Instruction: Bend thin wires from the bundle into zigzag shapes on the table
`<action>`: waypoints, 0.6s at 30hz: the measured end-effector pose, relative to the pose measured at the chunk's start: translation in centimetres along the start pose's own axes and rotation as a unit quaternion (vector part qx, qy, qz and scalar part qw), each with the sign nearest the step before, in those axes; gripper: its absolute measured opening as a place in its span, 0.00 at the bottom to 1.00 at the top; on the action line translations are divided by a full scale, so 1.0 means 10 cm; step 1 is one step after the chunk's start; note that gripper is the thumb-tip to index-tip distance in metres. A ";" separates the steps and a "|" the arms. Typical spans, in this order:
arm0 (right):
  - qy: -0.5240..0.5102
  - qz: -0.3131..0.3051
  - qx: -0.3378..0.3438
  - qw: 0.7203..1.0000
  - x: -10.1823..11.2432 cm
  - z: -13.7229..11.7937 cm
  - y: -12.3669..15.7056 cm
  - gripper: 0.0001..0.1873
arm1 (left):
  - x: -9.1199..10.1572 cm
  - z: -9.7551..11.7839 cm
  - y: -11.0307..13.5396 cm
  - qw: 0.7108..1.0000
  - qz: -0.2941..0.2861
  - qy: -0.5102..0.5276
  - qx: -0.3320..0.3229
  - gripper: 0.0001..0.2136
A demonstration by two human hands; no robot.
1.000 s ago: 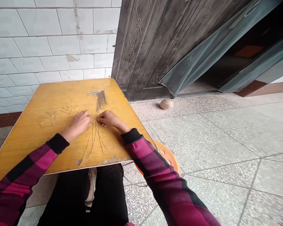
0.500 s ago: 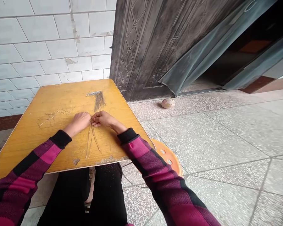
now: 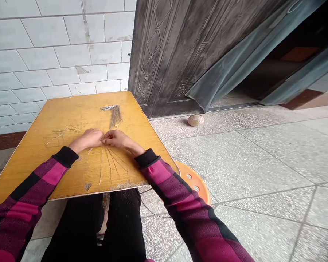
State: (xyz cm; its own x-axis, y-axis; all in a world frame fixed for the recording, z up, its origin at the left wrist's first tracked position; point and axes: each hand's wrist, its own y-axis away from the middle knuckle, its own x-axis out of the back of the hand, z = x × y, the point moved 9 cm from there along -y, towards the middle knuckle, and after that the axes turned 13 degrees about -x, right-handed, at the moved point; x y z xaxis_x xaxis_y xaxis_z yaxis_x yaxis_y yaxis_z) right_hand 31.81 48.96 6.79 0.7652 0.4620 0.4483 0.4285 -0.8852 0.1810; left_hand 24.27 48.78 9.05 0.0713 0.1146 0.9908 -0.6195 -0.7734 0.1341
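Over the yellow table (image 3: 71, 174) my two hands meet, fingertips together. My left hand (image 3: 90, 139) is closed, knuckles up, on one end of several thin wires (image 3: 110, 160). My right hand (image 3: 116, 138) pinches the same wires at the spot where they gather. From there the loose ends fan out toward the table's front edge. The gathered ends are hidden by my fingers. Beyond my hands lies a bent bundle of wires (image 3: 115, 115), silvery and bound at one end, loose and dark at the other. Left of my left hand are some tangled wires (image 3: 60, 134).
A white tiled wall (image 3: 43, 58) stands behind the table, with a dark carved door (image 3: 164, 58) to its right. An orange stool (image 3: 194, 178) is beside the table's right edge. On the floor by the door rests a worn ball (image 3: 195, 120).
The wire ends have spread from a narrow bunch into a wider fan toward the right. My left hand has shifted slightly left and turned flatter; my right hand moved slightly left.
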 end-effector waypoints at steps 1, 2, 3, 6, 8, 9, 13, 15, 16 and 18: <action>0.049 0.016 0.025 0.998 -0.01 -0.05 0.02 0.09 | 0.02 -0.03 0.01 1.000 0.020 0.011 0.002 0.07; 0.095 0.032 0.042 0.994 -0.04 -0.08 0.04 0.13 | 0.04 -0.05 0.02 0.999 0.040 0.021 0.002 0.07; 0.136 0.047 0.050 0.988 -0.06 -0.11 0.06 0.17 | 0.07 -0.06 0.04 0.998 0.060 0.031 0.000 0.06; 0.213 0.082 0.034 0.973 -0.12 -0.11 0.07 0.24 | 0.14 -0.11 0.08 0.991 0.112 0.072 -0.005 0.05; 0.231 0.097 0.014 0.968 -0.13 -0.09 0.07 0.20 | 0.14 -0.16 0.11 0.983 0.137 0.119 0.005 0.04; 0.235 0.103 0.007 0.967 -0.13 -0.08 0.06 0.16 | 0.13 -0.18 0.12 0.977 0.147 0.154 0.013 0.04; 0.190 0.109 0.015 0.976 -0.09 -0.09 0.06 0.05 | -0.07 -0.28 0.16 0.898 0.156 0.404 0.075 0.03; 0.124 0.085 0.023 0.988 -0.10 -0.09 0.06 0.04 | -0.18 -0.28 0.19 0.826 0.151 0.532 0.105 0.03; 0.086 0.064 0.023 0.994 -0.13 -0.08 0.06 0.05 | -0.21 -0.26 0.21 0.791 0.148 0.582 0.112 0.03; 0.022 0.024 0.018 0.999 -0.18 -0.07 0.07 0.11 | -0.24 -0.21 0.24 0.730 0.141 0.659 0.110 0.02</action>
State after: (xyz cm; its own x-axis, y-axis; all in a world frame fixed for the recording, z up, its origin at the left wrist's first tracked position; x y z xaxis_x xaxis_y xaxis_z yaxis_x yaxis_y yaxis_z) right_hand 30.41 47.50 6.73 0.7644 0.4149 0.4936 0.4091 -0.9037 0.1262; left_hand 20.96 47.91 6.98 -0.9394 0.3204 0.1221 -0.3138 -0.9469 0.0705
